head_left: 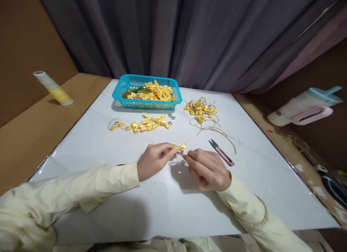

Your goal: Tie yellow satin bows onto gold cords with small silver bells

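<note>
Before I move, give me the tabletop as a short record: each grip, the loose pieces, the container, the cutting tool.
Left grip: fingertips pinching a yellow bow
Right grip: fingertips close to the silver piece under that bow; whether they hold anything is unclear
Loose bows: clustered in front of the basket, small silver pieces at their right end
Container: blue basket, far side, holding more yellow bows
Corded pile: yellow bows among thin cords, right of the basket
Cutting tool: snips, lying beside the right grip, blades pointing away
</note>
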The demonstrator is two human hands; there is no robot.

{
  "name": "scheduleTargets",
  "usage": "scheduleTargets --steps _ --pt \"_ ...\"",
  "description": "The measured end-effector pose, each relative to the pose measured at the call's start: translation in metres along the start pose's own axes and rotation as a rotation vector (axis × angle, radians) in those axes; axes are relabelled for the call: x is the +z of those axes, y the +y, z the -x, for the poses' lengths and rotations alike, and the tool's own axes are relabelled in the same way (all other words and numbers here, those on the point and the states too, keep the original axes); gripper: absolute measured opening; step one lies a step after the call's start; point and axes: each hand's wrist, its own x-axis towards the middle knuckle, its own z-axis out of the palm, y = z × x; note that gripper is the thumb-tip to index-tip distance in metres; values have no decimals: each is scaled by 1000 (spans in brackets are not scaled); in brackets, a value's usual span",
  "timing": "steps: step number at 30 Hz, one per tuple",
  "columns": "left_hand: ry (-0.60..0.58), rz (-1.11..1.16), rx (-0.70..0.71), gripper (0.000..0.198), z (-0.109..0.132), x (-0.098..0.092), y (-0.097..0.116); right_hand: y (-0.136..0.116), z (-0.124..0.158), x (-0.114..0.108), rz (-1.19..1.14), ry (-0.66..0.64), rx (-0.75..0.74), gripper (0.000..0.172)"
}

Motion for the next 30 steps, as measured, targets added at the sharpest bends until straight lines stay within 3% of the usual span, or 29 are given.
scheduleTargets --steps 3,7,9,11,13,16,23,30 --pt "-12 31 -5 20 0 -1 1 -2 -2 -3 -127 159 255 30" --pt "-77 159 -74 20 -1 -2 4 13 -6 -10 -354 314 750 13" --pt "-126 222 -108 21 -2 -3 5 25 -6 -12 -599 163 960 13" --pt "-157 269 -118 21 -2 -3 5 33 -5 -13 -917 -147 1068 23" --pt "-171 310 -123 22 -2 -4 5 37 -5 -12 -1183 -389 1076 31" --pt "-176 349 -135 20 -2 -4 4 33 -5 -9 -1343 -517 1034 33" --pt "-206 400 -160 17 -4 -5 6 21 -13 -7 -1211 -504 1049 25" --pt "-211 416 -193 23 -5 -5 5 24 -11 -11 -1178 -503 1072 27"
